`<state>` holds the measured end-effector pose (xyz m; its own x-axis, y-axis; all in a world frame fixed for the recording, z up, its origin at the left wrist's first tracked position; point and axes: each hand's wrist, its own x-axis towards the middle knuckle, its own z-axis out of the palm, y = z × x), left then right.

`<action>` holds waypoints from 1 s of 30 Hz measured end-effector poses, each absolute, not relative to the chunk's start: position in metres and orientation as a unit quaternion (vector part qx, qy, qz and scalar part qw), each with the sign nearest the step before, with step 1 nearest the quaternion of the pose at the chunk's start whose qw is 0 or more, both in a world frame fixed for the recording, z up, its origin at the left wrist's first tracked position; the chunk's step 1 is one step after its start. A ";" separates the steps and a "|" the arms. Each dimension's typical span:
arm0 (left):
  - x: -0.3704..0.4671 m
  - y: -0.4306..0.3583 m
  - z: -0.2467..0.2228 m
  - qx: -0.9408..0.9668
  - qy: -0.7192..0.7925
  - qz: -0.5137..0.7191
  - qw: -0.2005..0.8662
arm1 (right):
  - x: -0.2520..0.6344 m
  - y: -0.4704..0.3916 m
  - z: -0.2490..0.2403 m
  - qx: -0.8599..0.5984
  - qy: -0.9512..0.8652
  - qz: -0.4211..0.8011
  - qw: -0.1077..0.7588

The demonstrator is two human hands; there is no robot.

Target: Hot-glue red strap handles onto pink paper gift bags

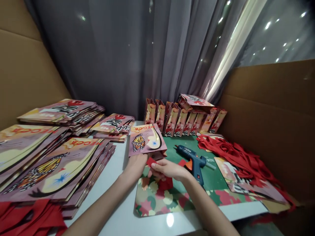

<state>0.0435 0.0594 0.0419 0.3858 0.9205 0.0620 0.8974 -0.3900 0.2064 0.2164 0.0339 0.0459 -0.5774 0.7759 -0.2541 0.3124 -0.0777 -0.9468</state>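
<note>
A small paper bag (145, 140) printed with a butterfly lies on its side, its mouth toward me. My left hand (139, 163) reaches into the mouth of this bag, its fingers hidden inside. Just right of it, my right hand (165, 168) is closed on a piece of red ribbon (151, 162) near the bag's edge. More red ribbon (166, 184) hangs or lies below the right hand. A blue glue gun (192, 159) lies on the green mat (169, 200), to the right of my right hand.
Stacks of flat printed bags (51, 167) fill the left side. Upright bags (178, 121) stand in a row at the back, with one lying on top. Red ribbons (236, 154) are heaped at right, others (31, 216) at the lower left. Cardboard walls (273, 124) flank the table.
</note>
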 end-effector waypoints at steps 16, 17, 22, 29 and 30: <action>0.039 0.061 0.053 0.759 0.620 0.137 0.144 | 0.189 0.042 0.003 -0.470 -0.652 0.454 0.385; 0.039 0.060 0.053 0.760 0.619 0.136 0.143 | 0.190 0.042 0.003 -0.475 -0.653 0.445 0.389; 0.041 0.059 0.057 0.761 0.619 0.131 0.143 | 0.192 0.042 0.004 -0.474 -0.663 0.433 0.386; 0.041 0.059 0.056 0.762 0.619 0.130 0.143 | 0.194 0.039 0.010 -0.458 -0.688 0.411 0.386; 0.041 0.059 0.055 0.761 0.619 0.130 0.142 | 0.194 0.039 0.010 -0.456 -0.691 0.408 0.385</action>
